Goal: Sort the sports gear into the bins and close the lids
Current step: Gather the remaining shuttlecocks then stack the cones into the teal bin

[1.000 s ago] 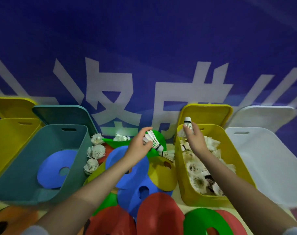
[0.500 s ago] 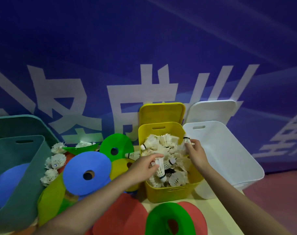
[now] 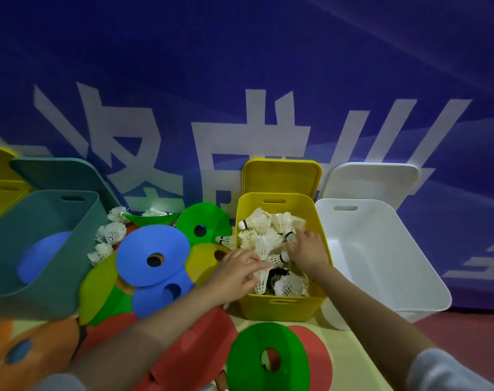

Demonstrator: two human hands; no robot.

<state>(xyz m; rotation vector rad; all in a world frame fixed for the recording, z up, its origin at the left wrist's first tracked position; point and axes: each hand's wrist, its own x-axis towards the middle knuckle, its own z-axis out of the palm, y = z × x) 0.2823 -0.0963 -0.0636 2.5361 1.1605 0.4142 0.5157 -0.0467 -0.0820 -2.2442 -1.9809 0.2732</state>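
1. Fingers (image 3: 261,265) of the left hand (image 3: 237,273) stretch loosely over the yellow bin (image 3: 282,306), holding nothing; the right hand (image 3: 306,251) rests on the shuttlecocks (image 3: 264,244) inside, grip unclear.
2. Blue disc (image 3: 144,252) lies mid-worktop beside the teal bin (image 3: 20,249).

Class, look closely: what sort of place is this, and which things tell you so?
Probably a sports hall or gym storeroom: a yellow bin full of shuttlecocks, flat training discs, and a blue banner with large characters.

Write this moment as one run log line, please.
both hands over yellow bin | shuttlecocks inside | white bin open | lids off
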